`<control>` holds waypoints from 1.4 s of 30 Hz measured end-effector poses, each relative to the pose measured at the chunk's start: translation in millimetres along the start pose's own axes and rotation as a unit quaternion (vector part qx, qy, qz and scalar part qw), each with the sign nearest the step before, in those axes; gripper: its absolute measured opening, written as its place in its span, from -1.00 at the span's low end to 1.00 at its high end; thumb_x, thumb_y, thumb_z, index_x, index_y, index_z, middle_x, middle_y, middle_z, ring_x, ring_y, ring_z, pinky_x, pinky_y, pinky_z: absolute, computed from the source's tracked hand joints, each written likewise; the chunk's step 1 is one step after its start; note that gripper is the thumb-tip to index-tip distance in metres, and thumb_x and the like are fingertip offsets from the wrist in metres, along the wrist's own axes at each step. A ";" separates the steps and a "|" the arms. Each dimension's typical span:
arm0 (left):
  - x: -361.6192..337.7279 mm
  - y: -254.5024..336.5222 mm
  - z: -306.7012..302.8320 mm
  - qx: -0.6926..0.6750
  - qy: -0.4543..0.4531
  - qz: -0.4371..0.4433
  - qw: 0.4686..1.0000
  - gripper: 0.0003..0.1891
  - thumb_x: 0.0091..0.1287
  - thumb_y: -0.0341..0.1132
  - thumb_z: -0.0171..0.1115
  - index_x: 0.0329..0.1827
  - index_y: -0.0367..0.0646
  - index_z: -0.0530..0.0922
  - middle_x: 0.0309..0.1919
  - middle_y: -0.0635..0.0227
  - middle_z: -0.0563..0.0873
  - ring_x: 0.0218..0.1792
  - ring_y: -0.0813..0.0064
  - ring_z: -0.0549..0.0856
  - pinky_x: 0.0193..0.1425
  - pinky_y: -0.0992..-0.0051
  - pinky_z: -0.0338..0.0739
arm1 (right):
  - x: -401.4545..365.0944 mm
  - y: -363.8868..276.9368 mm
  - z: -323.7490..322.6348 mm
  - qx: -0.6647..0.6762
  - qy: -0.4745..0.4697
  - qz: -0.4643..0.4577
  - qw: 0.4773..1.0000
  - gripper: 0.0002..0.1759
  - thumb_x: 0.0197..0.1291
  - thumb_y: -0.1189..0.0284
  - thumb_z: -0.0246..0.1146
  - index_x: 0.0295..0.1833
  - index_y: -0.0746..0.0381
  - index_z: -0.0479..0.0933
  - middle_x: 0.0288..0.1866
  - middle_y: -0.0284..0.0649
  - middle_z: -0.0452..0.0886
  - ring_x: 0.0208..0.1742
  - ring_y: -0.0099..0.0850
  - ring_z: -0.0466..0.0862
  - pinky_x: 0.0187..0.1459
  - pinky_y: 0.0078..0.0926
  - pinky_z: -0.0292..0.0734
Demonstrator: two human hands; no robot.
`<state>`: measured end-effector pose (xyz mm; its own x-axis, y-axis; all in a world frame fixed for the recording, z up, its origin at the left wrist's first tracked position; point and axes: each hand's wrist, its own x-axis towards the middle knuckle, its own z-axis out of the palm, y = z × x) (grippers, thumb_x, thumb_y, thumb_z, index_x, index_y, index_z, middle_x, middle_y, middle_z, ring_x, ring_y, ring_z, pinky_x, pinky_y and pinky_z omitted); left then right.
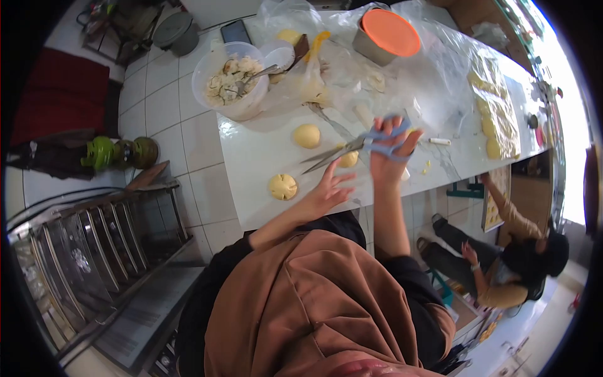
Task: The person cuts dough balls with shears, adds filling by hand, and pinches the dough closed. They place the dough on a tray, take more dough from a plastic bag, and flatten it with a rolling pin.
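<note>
My right hand (pixel 388 156) holds blue-handled scissors (pixel 352 147), their blades parted and pointing left over a yellow dough ball (pixel 347 159) on the white table (pixel 251 157). Just below the blades, my left hand (pixel 328 190) hovers with fingers spread, holding nothing. A scored dough ball (pixel 283 186) lies to the left of that hand. A smooth dough ball (pixel 307 136) sits further up the table.
A clear bowl of chopped filling with a spoon (pixel 229 78), an orange-lidded container (pixel 388 32), a phone (pixel 237 30) and plastic sheeting lie at the far end. Rows of dough (pixel 496 119) line the right side. Another person (pixel 515 264) sits on the floor. A metal rack (pixel 94 251) stands left.
</note>
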<state>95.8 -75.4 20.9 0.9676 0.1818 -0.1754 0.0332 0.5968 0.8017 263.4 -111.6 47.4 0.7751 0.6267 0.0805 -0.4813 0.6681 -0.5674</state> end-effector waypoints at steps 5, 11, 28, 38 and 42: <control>18.7 -20.6 25.4 -0.192 0.080 0.096 0.973 -0.63 0.37 -0.06 -0.22 0.12 -0.02 0.07 0.03 0.19 0.39 0.14 0.32 0.38 0.23 0.31 0.23 | -125.8 13.6 -7.6 -0.050 0.149 0.012 0.987 -0.64 0.16 0.22 0.11 -0.08 0.26 0.30 -0.14 -0.26 0.38 -0.01 -0.37 0.40 0.12 -0.37 0.24; 6.5 -20.1 -12.0 0.049 0.031 -0.012 0.998 -0.70 0.38 -0.06 -0.26 -0.22 -0.13 0.23 -0.53 0.36 0.46 -0.39 0.44 0.62 -0.26 0.52 0.51 | -208.8 -18.2 -24.4 -0.108 0.148 0.207 0.961 -0.62 0.18 0.36 0.05 0.07 0.33 0.29 0.12 -0.17 0.33 0.13 -0.35 0.39 0.10 -0.37 0.32; -15.5 -46.0 -28.8 0.211 -0.029 -0.251 0.944 -0.57 0.35 0.05 -0.27 -0.15 -0.15 0.35 -0.59 0.41 0.48 -0.62 0.67 0.46 -0.56 0.66 0.35 | -244.9 77.5 -13.3 0.176 0.076 0.252 0.949 -0.58 0.16 0.00 -0.01 -0.36 0.18 0.31 -0.51 -0.50 0.18 -0.57 -0.72 0.09 -0.68 -0.81 -0.03; -5.9 -45.7 -42.6 0.263 -0.039 -0.239 0.934 -0.52 0.30 0.16 -0.23 -0.12 -0.08 0.38 -0.48 0.34 0.47 -0.55 0.63 0.45 -0.49 0.63 0.39 | -235.6 93.7 -24.8 0.187 0.064 0.233 0.952 -0.54 -0.01 -0.04 0.15 -0.18 0.06 0.27 -0.48 -0.52 0.20 -0.56 -0.74 0.12 -0.67 -0.87 -0.02; -4.3 -42.2 -42.2 0.263 -0.038 -0.242 0.933 -0.52 0.29 0.16 -0.23 -0.12 -0.08 0.38 -0.47 0.35 0.46 -0.54 0.64 0.45 -0.49 0.63 0.39 | -230.4 88.5 -17.2 0.132 0.076 0.245 0.957 -0.46 -0.12 -0.12 0.19 -0.49 0.12 0.20 -0.50 -0.51 0.06 -0.55 -0.73 0.07 -0.66 -0.82 -0.04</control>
<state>79.7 -68.3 -36.2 0.8214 -0.0781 -0.5650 0.5703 0.1241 0.8120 49.3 -203.8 -35.4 0.4703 0.8387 -0.2744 -0.8739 0.3994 -0.2770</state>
